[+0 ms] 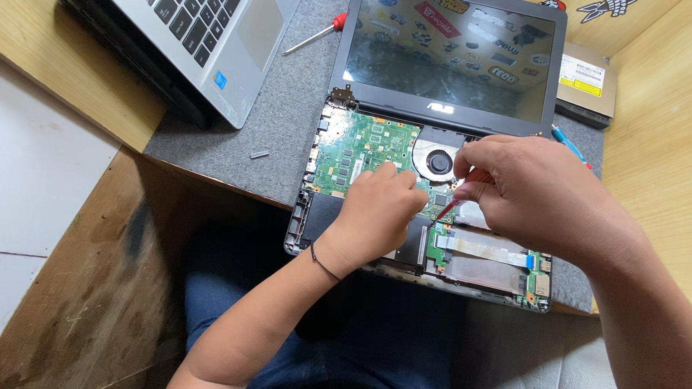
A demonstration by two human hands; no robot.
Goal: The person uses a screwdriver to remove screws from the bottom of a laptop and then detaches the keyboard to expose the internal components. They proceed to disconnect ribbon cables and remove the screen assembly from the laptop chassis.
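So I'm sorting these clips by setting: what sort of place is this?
Probably a small electronics repair bench or hobby desk. An opened laptop with its green board bare lies on a grey mat, the right hand holds a red screwdriver over it, and a second laptop sits nearby.
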